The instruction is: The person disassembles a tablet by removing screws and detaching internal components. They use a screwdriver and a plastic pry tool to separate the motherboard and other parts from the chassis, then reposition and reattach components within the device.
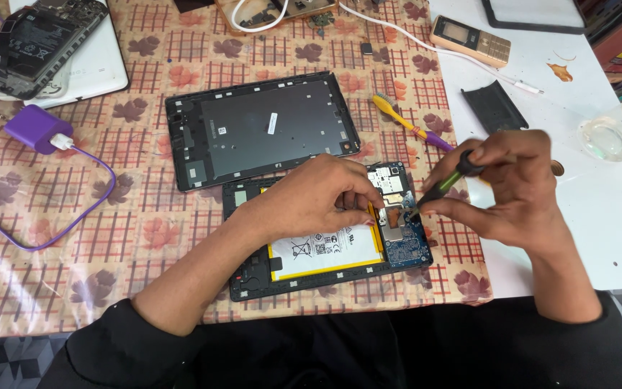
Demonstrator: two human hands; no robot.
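Head view shows the right hand (502,191) with fingers tight on a screwdriver (442,185), while the left hand (318,198) fingers pinch together on the open tablet (325,256).

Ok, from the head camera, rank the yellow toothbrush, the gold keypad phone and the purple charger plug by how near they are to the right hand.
1. Yellow toothbrush: just above and left of the right hand, which holds a screwdriver.
2. Gold keypad phone: farther up, on the white surface.
3. Purple charger plug: far across the checked cloth, on the left.
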